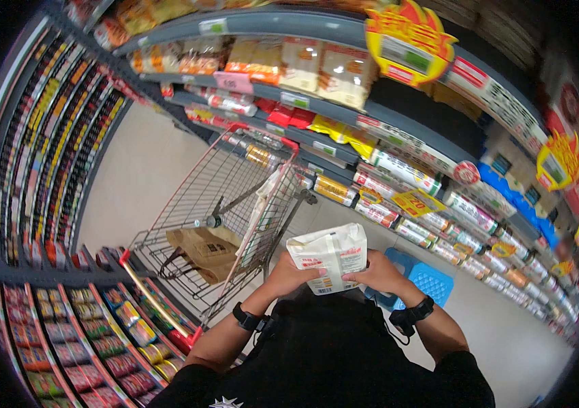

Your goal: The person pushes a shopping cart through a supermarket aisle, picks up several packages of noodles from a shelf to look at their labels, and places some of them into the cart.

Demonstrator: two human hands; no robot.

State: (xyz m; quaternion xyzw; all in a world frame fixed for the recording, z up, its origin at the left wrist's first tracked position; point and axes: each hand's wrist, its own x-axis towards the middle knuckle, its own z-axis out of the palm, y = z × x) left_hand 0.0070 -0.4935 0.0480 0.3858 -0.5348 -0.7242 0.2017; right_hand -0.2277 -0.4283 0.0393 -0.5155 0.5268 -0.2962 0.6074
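Both hands hold a white food packet with red and black print, upright before my chest. My left hand grips its left side, the thumb across the front. On the right side my right hand holds it the same way, thumb near the lower middle. The fingers behind the packet are hidden. To the left stands a wire shopping cart with red trim. Inside it lies a brown bag with dark handles, and a whitish cloth or bag hangs at one end.
Shelves of packaged goods curve along the front and right, with flame-shaped price signs jutting out. Blue plastic steps or crates sit on the floor at my right. Bottle shelves line the far left; canned goods fill racks lower left.
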